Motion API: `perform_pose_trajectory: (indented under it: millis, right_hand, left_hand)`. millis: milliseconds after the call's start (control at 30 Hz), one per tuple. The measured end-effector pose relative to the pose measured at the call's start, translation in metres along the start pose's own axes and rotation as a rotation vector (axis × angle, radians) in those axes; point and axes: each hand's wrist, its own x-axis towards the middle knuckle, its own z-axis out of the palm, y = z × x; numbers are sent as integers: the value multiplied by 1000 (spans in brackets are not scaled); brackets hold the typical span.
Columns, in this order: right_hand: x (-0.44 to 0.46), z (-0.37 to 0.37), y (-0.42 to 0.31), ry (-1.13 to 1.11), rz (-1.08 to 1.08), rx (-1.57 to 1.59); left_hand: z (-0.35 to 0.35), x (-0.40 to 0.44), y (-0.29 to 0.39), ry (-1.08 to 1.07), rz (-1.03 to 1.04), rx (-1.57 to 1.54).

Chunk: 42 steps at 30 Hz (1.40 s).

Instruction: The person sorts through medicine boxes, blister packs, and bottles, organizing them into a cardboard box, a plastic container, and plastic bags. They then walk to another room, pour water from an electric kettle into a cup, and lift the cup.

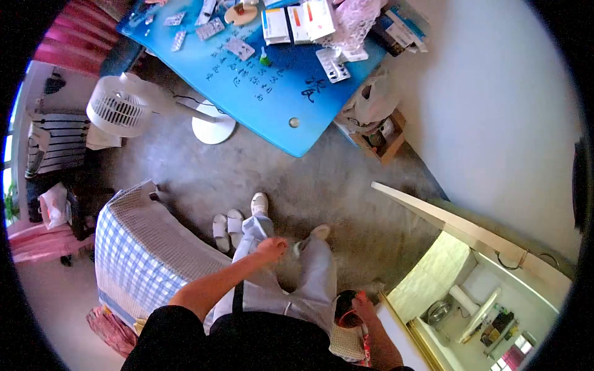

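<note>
Our L hand [271,249] is curled narrow over wrinkly grey pants [318,281], can't tell on what; R hand [365,306] touches a dark, round bowl [344,304], grip unclear.

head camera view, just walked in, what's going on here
A person's right hand holds a dark round container beside the right thigh. The left hand is above the legs; whether it holds anything is unclear. Ahead, blister packs and boxes lie on a blue table, with a white pedestal fan nearby.
</note>
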Motion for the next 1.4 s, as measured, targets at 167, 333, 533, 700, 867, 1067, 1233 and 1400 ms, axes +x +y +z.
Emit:
perform_pose_trajectory:
  millis: [167,333,533,700,867,1067,1233,1400]
  right_hand:
    - [84,-17,-130,35,-98,-111]
    - [278,-42,-236,420,-237,-288]
    - [404,-115,-351,1028,-560,-571]
    - [428,-146,-380,1013,-548,-77]
    - [424,-158,-373,796,-660,-42]
    - [462,-172,-376,590,-697,-200]
    - [506,-157,-375,790,-729,-655]
    - [503,-160,-407,875,-459,-915]
  left_hand:
    - [-4,33,-43,27,193,93]
    - [11,93,-62,12,249,-59]
    - [17,124,-53,-68,418,-39]
    - [-19,100,-26,-154,512,-108]
    - [-42,85,-14,85,824,15]
    - [-25,66,-63,165,876,694]
    - [19,46,-128,-86,573,1105]
    - [-1,33,-96,99,559,1025]
